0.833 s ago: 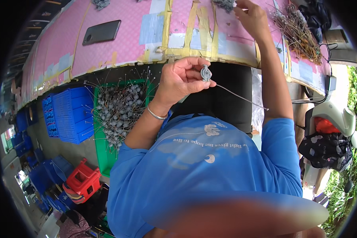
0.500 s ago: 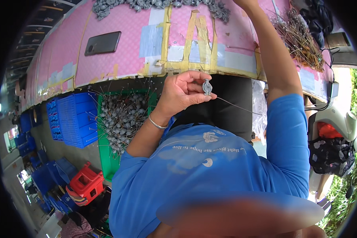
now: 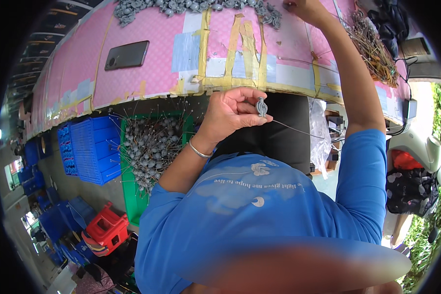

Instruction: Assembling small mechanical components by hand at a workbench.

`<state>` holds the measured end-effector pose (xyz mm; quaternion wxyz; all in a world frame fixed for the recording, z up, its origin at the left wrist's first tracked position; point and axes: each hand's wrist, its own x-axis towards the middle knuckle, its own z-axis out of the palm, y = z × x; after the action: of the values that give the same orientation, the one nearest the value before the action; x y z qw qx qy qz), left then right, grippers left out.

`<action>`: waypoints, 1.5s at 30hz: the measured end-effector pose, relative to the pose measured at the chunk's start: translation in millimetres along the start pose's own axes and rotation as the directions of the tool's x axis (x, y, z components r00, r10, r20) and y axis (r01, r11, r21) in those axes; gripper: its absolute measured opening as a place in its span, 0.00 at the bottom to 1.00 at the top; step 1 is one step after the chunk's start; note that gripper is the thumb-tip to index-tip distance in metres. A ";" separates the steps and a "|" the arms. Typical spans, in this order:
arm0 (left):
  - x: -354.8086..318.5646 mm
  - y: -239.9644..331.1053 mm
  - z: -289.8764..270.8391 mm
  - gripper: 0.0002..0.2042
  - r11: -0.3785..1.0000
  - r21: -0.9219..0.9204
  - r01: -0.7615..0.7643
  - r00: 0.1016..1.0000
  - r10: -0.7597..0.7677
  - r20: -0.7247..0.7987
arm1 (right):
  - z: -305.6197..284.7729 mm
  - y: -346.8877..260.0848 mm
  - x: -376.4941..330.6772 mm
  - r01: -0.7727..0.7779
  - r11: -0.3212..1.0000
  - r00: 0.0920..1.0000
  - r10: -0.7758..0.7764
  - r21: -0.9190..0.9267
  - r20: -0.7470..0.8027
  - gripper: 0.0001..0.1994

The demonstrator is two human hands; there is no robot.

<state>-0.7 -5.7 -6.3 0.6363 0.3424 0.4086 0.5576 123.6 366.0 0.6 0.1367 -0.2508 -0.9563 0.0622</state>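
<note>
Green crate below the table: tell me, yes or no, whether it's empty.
No. The green crate is heaped with grey wired pieces, beside blue crates.

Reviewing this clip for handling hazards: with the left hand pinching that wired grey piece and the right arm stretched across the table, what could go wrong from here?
1. The left hand holds the small grey metal piece only at the fingers; it could slip out.
2. Its long thin wire trails free toward the clear plastic bag and may snag.
3. The right hand reaches far across the pink taped table, near the bundle of brown wires, which the forearm might brush.
</note>
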 end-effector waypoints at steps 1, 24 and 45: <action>1.2 -0.4 1.3 0.20 0.999 -0.003 -0.033 0.999 0.033 -0.006 | 3.4 1.6 -10.2 -0.002 1.000 1.000 0.002 -0.006 0.001 0.07; -33.9 -9.4 12.7 0.19 0.820 0.474 -0.321 0.883 0.440 -0.165 | -23.9 -256.5 -201.9 -0.221 0.323 0.934 0.342 0.920 0.104 0.10; -27.3 -5.8 15.4 0.23 0.880 0.345 -0.326 0.937 0.349 -0.005 | 10.7 -246.5 -195.7 -0.092 -0.360 0.958 0.222 0.929 0.180 0.11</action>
<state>14.5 -33.2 -1.0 0.4466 0.4937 0.4537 0.5924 170.2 54.6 -8.4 0.3106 -0.1656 -0.4490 0.8213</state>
